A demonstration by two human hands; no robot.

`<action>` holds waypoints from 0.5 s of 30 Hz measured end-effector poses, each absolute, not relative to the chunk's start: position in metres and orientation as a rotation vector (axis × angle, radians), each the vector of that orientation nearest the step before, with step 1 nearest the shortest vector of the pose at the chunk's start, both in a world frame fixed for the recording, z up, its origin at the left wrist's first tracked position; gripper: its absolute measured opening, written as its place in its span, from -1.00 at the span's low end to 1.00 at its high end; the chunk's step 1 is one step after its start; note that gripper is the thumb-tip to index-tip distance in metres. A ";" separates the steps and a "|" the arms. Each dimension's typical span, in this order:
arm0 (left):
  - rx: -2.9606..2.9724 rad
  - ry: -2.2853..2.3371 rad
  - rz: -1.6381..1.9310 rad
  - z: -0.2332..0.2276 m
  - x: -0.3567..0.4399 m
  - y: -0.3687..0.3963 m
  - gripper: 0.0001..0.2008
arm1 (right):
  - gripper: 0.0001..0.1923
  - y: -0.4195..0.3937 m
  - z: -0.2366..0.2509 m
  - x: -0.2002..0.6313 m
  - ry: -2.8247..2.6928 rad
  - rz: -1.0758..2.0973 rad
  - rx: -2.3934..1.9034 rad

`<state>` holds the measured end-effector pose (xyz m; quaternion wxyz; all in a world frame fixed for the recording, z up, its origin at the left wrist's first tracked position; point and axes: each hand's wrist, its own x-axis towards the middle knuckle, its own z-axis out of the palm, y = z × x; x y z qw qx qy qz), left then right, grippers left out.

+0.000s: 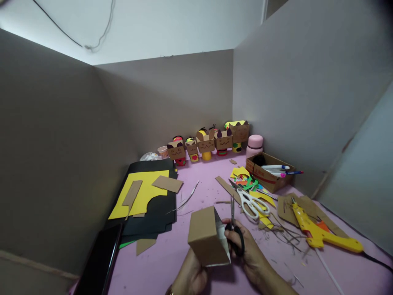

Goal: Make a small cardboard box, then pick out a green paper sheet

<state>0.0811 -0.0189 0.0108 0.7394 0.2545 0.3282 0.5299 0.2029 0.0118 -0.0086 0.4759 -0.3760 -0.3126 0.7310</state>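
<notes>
- Open-ended cardboard box [201, 231]: at six o'clock in the view, held over the pink tabletop [166, 262].
- Left hand [194, 272]: curled beneath the box, gripping it; how far its hidden fingers spread, I cannot tell.
- Right hand [244, 248]: closed around black-handled scissors [233, 225], blades toward twelve o'clock, beside the box's open side.
- From the box: white-handled scissors [244, 196] at two o'clock, yellow glue gun [317, 234] at three, yellow paper sheet [145, 197] at ten.
</notes>
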 end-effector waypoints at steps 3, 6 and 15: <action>0.513 0.662 1.100 0.013 0.081 -0.016 -0.81 | -0.57 0.014 -0.008 0.207 -0.720 1.792 -0.897; 0.444 0.625 1.006 0.010 0.077 -0.017 -0.82 | -0.56 0.016 -0.007 0.211 -0.691 1.784 -0.890; 0.235 0.677 1.300 -0.007 0.069 -0.014 -0.72 | -0.53 0.014 -0.003 0.210 -0.690 1.740 -0.984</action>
